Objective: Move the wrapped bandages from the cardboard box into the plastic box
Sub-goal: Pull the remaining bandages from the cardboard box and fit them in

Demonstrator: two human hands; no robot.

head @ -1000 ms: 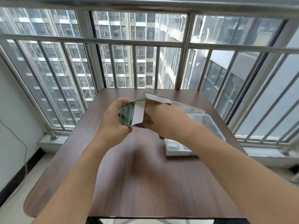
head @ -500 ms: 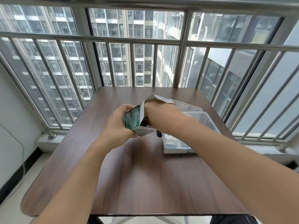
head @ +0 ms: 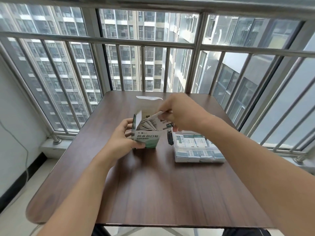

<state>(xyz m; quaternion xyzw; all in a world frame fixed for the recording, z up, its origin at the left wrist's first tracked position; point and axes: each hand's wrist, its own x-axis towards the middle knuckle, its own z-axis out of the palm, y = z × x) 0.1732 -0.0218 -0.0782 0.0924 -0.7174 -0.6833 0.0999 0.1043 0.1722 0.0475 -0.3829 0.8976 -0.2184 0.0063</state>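
Carton (head: 147, 140) stands upright on the bench (head: 153, 184), about mid-bench, top open w/ lid flap up at the back. My left hand (head: 121, 139) is on its left side, thumb across the front low corner. Packets (head: 148, 125) sit inside the carton, leaning. My right hand (head: 183, 114) is above & right of the opening, pinching a packet (head: 156, 115) at the carton's mouth. Tub (head: 197, 150) is on the bench right of the carton, just beside it, partly under my right wrist; more packets (head: 199, 142) lie in it. Railing (head: 153, 43) & window behind the bench; wall to the left.
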